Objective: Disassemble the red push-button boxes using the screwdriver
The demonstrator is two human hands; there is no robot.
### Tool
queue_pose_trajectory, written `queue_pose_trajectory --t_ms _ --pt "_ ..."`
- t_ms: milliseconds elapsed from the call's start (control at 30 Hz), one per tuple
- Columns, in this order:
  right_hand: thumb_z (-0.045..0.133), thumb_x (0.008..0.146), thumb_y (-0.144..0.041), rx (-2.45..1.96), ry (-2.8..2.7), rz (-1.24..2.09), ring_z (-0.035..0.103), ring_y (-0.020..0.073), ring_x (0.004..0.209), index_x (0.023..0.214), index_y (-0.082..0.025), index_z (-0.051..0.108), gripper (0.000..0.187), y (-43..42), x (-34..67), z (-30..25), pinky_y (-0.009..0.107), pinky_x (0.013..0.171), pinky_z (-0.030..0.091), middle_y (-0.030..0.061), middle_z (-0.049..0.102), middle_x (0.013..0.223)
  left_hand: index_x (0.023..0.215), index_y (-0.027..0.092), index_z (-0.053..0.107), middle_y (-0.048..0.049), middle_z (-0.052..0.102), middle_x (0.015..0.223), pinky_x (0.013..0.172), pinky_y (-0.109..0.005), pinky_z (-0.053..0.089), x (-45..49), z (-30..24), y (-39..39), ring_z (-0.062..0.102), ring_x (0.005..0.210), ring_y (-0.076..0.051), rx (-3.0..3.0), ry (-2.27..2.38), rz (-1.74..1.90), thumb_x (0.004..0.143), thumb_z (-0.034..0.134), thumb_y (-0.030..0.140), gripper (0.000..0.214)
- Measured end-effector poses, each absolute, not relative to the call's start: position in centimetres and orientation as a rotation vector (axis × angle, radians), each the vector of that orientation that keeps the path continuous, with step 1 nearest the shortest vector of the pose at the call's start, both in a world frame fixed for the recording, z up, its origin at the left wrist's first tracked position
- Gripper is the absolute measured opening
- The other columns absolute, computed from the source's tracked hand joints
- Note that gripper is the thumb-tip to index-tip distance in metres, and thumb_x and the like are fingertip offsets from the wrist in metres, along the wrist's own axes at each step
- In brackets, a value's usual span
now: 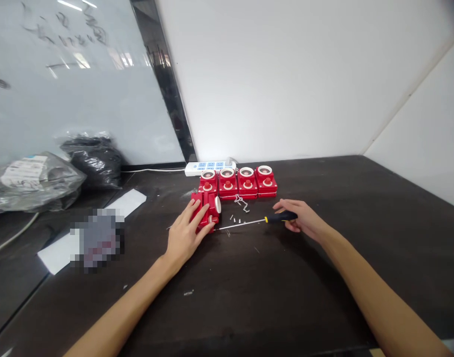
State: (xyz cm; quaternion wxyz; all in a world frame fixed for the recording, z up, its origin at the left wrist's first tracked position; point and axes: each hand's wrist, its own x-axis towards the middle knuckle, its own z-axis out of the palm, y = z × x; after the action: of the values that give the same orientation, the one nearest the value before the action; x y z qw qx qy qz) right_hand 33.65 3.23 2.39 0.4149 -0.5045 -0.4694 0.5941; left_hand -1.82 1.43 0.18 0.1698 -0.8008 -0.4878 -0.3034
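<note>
My left hand (184,233) is spread over a red alarm box (212,202) and holds it down on its side on the dark table. The box's white ring faces right. In my right hand (301,218) is the handle of a screwdriver (281,216), black with a yellow collar. Its long thin shaft lies nearly level, pointing left, and the tip reaches the lower right edge of the box by my left fingers. Whether the tip sits in a screw is too small to tell. Several small screws (234,220) lie just behind the shaft.
Several like red boxes (248,184) stand in a row at the back, a white wire (242,202) before them. Behind is a white power strip (197,169). Left are white paper (132,204), a blurred-out item (100,240) and plastic bags (95,158).
</note>
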Motion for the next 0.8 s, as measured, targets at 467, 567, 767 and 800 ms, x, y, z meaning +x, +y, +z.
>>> queue_pose_trajectory --t_ms 467,567,767,800 --pt "0.073 0.072 -0.041 -1.378 -1.038 1.35 0.032 0.0013 0.035 0.082 -0.015 0.067 0.029 3.53 32.8 1.69 0.02 0.034 0.014 0.0054 0.066 0.078 0.133 0.021 0.058 -0.0142 0.056 0.14 0.105 -0.046 0.048 -1.23 0.26 1.51 0.048 0.134 -0.03 -2.315 -1.365 -0.83 0.093 0.054 0.049 0.049" --pt "0.079 0.063 -0.027 -1.231 -1.021 1.393 0.053 0.0077 0.05 0.085 -0.016 0.068 0.027 3.49 33.0 1.95 0.021 0.042 0.036 0.0038 0.066 0.08 0.133 0.02 0.059 -0.0148 0.056 0.14 0.104 -0.045 0.048 -1.16 0.37 1.48 0.048 0.134 -0.03 -2.313 -1.365 -0.821 0.093 0.054 0.048 0.049" --pt "0.074 0.069 -0.039 -1.296 -1.038 1.476 0.053 0.0102 0.041 0.085 -0.016 0.066 0.029 3.41 33.07 2.06 0.022 0.035 0.031 0.0029 0.063 0.072 0.133 0.021 0.058 -0.0147 0.057 0.138 0.103 -0.046 0.05 -1.4 0.29 1.6 0.048 0.134 -0.032 -2.31 -1.32 -0.798 0.094 0.053 0.048 0.048" --pt "0.073 0.07 -0.042 -1.32 -1.052 1.438 0.047 0.0071 0.035 0.084 -0.015 0.066 0.03 3.39 33.0 2.1 0.021 0.033 0.023 0.0025 0.063 0.071 0.133 0.021 0.059 -0.0146 0.058 0.137 0.102 -0.046 0.05 -1.43 0.26 1.65 0.048 0.133 -0.032 -2.309 -1.31 -0.799 0.094 0.053 0.048 0.047"
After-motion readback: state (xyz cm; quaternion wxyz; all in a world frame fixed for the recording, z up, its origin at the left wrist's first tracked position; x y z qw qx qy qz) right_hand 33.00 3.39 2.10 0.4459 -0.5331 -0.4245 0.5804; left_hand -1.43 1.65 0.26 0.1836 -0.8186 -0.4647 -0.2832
